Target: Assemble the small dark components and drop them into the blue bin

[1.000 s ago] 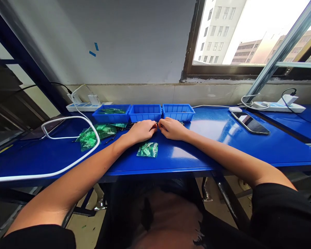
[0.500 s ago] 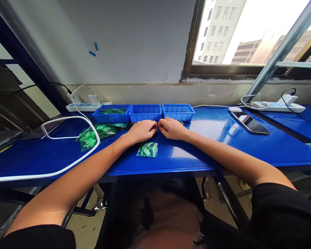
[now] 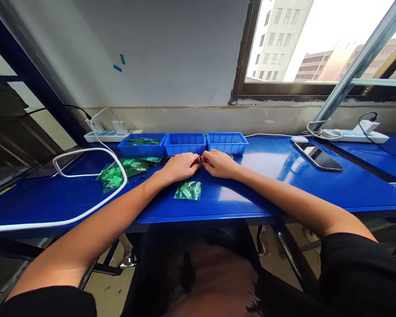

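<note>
My left hand (image 3: 181, 167) and my right hand (image 3: 219, 164) rest on the blue table (image 3: 270, 185), fingertips meeting in a pinch just in front of the middle blue bin (image 3: 185, 143). Both hands are closed on a small dark part between them that I cannot make out. A small green bag of parts (image 3: 188, 190) lies on the table just below my left hand. Several more green bags (image 3: 119, 172) lie to the left of my left hand.
Three blue bins stand in a row at the back: the left bin (image 3: 141, 144) holds green bags, the right bin (image 3: 226, 142) sits behind my right hand. A white cable (image 3: 86, 152) loops across the left. A phone (image 3: 318, 156) and power strips (image 3: 353, 134) lie right.
</note>
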Demonstrator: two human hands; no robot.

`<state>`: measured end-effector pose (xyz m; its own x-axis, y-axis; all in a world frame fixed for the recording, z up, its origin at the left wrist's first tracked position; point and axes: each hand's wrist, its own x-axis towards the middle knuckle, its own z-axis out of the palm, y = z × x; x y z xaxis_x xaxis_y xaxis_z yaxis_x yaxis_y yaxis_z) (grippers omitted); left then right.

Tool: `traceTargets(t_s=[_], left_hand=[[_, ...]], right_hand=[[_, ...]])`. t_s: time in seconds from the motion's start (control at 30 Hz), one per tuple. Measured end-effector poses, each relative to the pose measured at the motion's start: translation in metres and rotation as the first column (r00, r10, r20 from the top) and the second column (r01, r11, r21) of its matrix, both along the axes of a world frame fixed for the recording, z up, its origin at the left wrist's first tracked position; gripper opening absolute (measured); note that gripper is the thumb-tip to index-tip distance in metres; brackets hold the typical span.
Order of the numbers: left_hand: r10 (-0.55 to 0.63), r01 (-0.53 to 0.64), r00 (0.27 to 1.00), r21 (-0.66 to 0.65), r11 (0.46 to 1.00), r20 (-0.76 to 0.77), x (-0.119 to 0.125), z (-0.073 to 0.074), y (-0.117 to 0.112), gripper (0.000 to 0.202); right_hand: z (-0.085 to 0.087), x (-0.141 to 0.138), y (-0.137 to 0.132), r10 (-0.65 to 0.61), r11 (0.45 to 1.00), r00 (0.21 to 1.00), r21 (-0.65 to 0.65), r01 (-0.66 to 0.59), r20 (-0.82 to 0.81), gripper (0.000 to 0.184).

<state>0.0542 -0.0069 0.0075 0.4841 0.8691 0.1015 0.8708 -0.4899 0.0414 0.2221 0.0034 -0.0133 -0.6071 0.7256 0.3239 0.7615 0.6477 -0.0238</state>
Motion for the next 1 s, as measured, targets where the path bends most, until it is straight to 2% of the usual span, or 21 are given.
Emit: traceTargets(t_s=[0.4, 1.0], left_hand=[[-0.005, 0.005, 1.0, -0.009, 1.0, 0.021, -0.001, 0.0008, -0.0002, 0.028], [0.052, -0.052, 0.998, -0.002, 0.999, 0.026, -0.0004, -0.0008, -0.0005, 0.025]], right_hand=[[0.0006, -0.0001, 0.0008, 0.004, 1.0, 1.0, -0.021, -0.004, -0.007, 0.011], [-0.0021, 0.0004, 0.0041, 0.031, 0.999, 0.999, -0.008, -0.031, -0.019, 0.009]])
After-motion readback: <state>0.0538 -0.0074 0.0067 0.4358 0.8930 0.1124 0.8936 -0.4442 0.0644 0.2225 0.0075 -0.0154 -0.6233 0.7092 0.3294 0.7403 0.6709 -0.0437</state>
